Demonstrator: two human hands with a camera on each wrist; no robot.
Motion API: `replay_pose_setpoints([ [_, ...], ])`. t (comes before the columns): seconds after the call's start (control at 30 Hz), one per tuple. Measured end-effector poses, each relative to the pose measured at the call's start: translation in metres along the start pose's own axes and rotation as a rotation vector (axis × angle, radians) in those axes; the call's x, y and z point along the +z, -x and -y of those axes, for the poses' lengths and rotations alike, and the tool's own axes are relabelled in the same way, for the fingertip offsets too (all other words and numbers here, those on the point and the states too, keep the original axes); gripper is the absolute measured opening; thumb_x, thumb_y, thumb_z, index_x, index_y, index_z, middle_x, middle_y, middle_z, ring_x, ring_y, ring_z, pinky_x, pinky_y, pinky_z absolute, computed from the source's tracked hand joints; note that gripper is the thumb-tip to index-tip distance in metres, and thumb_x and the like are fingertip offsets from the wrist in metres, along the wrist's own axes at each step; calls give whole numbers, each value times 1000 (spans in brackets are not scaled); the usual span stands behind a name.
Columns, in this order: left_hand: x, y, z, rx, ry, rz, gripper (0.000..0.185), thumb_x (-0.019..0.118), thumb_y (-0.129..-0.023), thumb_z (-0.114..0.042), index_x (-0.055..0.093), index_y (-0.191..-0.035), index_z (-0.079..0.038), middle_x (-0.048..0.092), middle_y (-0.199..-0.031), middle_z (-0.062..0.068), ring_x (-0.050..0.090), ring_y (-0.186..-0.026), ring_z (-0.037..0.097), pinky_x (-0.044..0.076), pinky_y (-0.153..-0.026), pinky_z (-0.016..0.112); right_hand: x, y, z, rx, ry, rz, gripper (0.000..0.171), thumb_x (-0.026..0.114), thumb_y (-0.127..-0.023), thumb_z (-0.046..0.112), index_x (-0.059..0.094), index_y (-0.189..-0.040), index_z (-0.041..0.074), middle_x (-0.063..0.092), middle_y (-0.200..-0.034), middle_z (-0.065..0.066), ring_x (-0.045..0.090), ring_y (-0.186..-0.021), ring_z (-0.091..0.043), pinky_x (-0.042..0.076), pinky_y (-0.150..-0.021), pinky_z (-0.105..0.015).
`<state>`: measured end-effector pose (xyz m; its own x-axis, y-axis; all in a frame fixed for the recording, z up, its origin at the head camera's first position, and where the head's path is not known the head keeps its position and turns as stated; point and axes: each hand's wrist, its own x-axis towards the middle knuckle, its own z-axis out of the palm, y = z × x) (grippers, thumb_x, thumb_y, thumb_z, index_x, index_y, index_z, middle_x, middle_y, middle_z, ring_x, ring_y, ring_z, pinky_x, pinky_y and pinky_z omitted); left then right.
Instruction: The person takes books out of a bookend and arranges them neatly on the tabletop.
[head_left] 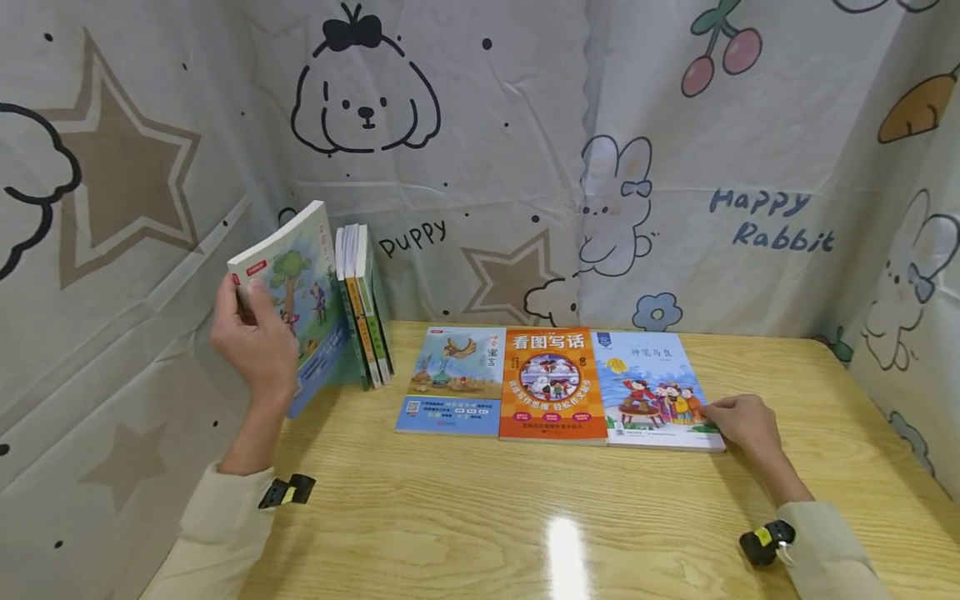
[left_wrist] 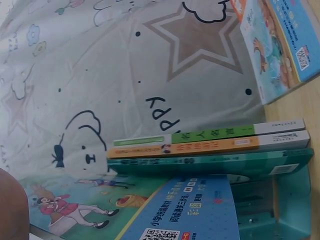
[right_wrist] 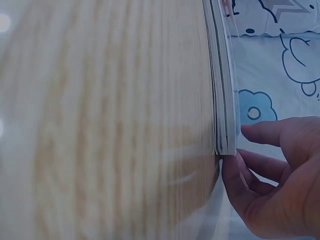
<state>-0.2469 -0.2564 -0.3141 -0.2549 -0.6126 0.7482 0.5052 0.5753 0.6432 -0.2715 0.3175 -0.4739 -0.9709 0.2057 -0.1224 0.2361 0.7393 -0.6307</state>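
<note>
My left hand [head_left: 255, 337] grips an upright picture book [head_left: 307, 308] by its outer top edge, thumb on the cover. Its green cover shows a tree and figures, with a blue band below; in the left wrist view the book [left_wrist: 190, 210] overlaps the standing row. Several thin books [head_left: 363, 308] stand there, with spines in green, orange and teal. At the right, my right hand [head_left: 750, 429] pinches the right edge of a light-blue storybook [head_left: 652, 383] lying flat. In the right wrist view, the thumb lies at the cover and the fingers [right_wrist: 235, 175] at the edge.
Left of the light-blue storybook lie an orange book [head_left: 551, 417] and a blue-banded book [head_left: 450, 412], side by side near the back. A printed curtain [head_left: 495, 108] closes off the back and sides of the wooden table [head_left: 420, 517].
</note>
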Motion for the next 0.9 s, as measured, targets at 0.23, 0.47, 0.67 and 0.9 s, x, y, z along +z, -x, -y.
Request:
replay_pose_setpoints([
  [0.23,-7,1,-14,60,12,16,26,54,-103,-12,68,-115,5,50,-79,-19,40,-65,5,30,-61,21,-5,7,9,21,-70,-59,58,53,-102,31,49,-135,-16,50,-129,-39,52,-113,-51,45,-90,-58],
  [0.47,-11,2,-27,133,59,24,23,54,-101,-10,71,-108,4,52,-76,-14,40,-62,7,28,-60,22,-5,12,29,-61,-184,-108,54,54,-103,34,55,-135,-10,64,-115,-29,65,-101,-39,52,-76,-43],
  [0.67,-12,9,-44,171,60,74,23,55,-100,-9,70,-107,8,44,-69,-14,36,-59,7,27,-59,21,-4,18,50,-150,-264,-83,54,56,-102,36,57,-133,-9,66,-118,-27,66,-103,-37,56,-76,-31],
  [0.9,-8,29,-63,130,164,224,26,54,-101,-4,67,-123,5,57,-84,-8,42,-62,8,33,-57,21,-2,36,81,-318,-353,55,53,56,-104,33,54,-135,-10,62,-125,-29,62,-112,-41,54,-82,-21],
])
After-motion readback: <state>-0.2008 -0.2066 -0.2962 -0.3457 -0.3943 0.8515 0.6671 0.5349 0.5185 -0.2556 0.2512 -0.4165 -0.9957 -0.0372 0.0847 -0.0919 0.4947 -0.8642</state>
